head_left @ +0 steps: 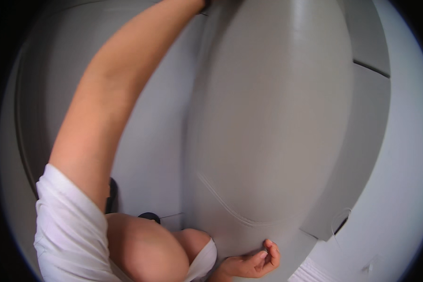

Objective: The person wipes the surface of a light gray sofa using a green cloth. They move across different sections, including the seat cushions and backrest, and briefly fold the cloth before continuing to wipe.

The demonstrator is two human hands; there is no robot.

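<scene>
A large grey, smooth padded panel (272, 113) fills the middle of the view, with a bright stripe of light down it. My left arm reaches up across the left side to the top edge, where its hand is out of view. Near the lower edge of the panel is my right hand (256, 262), its fingers curled in and thumb bent against them. Whatever it may hold is too small to make out. Thin pale curved lines (225, 207) run over the panel's lower part; whether they are a seam or loose thread is unclear.
A grey side band (357, 141) with a dark slit borders the panel on the right. A thin loop of thread (334, 224) hangs by its lower corner. White ribbed material (309, 272) lies below it. My bare knee and dark shoes (149, 216) are at lower left.
</scene>
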